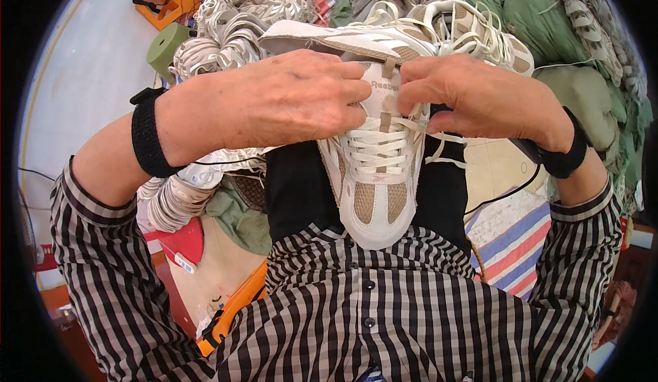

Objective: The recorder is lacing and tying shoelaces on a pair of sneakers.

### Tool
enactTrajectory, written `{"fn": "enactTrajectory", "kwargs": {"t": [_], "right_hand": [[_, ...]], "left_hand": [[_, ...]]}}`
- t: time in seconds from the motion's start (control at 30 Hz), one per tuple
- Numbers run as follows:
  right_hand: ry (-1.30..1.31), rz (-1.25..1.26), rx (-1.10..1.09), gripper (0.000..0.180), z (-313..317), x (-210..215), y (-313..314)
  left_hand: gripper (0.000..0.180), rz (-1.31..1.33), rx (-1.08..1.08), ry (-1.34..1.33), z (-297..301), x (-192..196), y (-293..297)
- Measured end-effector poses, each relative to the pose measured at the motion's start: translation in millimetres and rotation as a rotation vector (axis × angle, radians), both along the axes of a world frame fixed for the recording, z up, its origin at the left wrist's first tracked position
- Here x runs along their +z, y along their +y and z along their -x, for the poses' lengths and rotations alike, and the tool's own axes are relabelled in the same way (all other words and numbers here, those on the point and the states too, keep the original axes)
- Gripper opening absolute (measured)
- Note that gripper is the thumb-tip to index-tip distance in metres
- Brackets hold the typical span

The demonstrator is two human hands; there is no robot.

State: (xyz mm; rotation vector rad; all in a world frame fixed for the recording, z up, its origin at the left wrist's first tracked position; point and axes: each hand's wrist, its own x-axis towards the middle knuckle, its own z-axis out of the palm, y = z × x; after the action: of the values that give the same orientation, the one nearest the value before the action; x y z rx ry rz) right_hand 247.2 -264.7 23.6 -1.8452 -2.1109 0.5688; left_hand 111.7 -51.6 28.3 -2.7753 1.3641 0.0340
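Observation:
A white and beige shoe upper [378, 223] lies across my lap, toe towards me, its flaps spread wide at the far end. Cream laces [377, 150] cross its lower eyelets below the pale tongue [384, 84]. My left hand [308, 97] is closed, its curled fingers gripping the upper's left edge beside the tongue. Opposite, my right hand [480, 94] pinches at the right edge, fingertips against the tongue. A loose lace end [449, 154] hangs below the right thumb. Whether either hand also holds a lace is hidden by the fingers.
Stacked shoe uppers [223, 42] lie beyond my left arm, near a green roll [168, 49] and an orange plastic frame [164, 1]. Another laced upper [473, 32] rests just beyond the right hand. Green cloth bundles [531, 25] fill the far right; a striped sheet [517, 241] lies lower right.

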Motion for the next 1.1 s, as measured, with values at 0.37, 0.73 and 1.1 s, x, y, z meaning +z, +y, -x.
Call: {"fn": "enactTrajectory", "kwargs": {"t": [0.37,0.73,1.1], "right_hand": [[0.0,-0.011,0.054,0.021,-1.4,1.5,1.8],[-0.115,0.012,0.053,0.014,-4.1,-3.5,10.1],[-0.465,-0.053,0.035,0.016,14.6,-10.5,23.7]], "left_hand": [[0.03,0.18,0.209,0.264,1.7,5.3,2.4],[0.017,0.091,0.472,0.563,-27.6,16.4,-14.2],[0.017,-0.036,0.559,0.44,-23.2,7.5,-30.4]]}}
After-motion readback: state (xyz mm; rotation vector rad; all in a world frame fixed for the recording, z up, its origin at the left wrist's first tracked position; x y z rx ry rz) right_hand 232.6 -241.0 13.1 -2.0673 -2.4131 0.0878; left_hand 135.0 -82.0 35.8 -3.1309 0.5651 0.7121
